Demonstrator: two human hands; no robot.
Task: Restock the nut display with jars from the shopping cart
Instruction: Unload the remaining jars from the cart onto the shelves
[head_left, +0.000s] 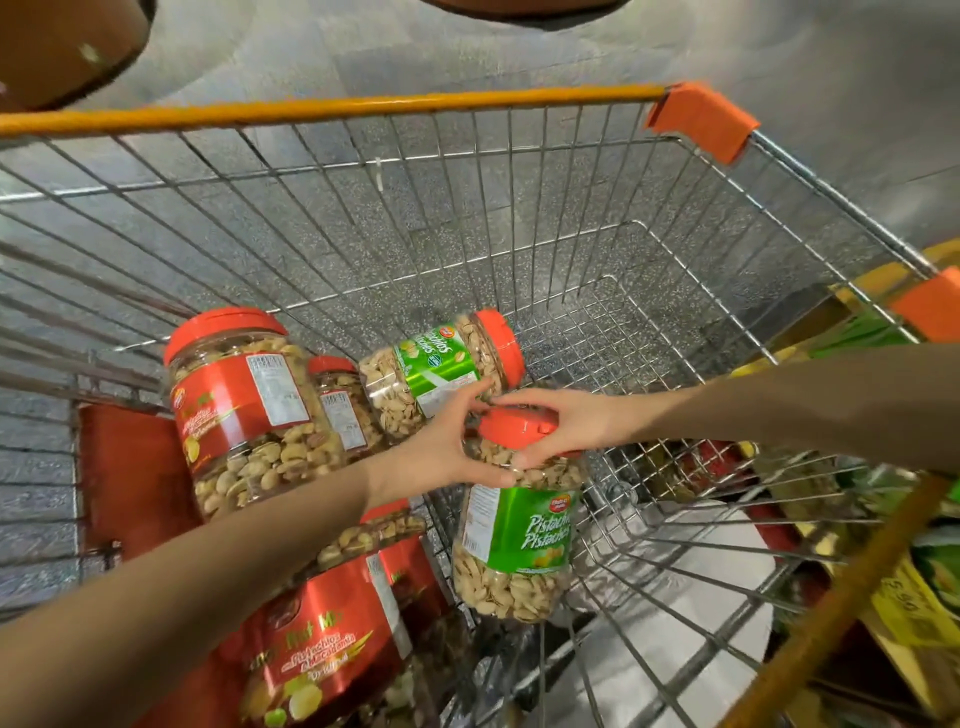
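Pistachio jar (514, 551), clear plastic, green label, red lid, upright in silver wire shopping cart (332, 111). Right hand (566, 421) curls over lid from 3 o'clock. Left hand (441, 441) cups neck from 9 o'clock, likely steadying for lift-out. Jar body sits at 6 o'clock below both grips. Second green-label jar (431, 371) lies sideways at 12 o'clock.

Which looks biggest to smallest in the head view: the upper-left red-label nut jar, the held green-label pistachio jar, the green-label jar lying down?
1. Upper-left clear plastic red-label nut jar
2. Held green-label pistachio jar
3. Green-label jar lying down; it's farther away, so maybe truly equal.
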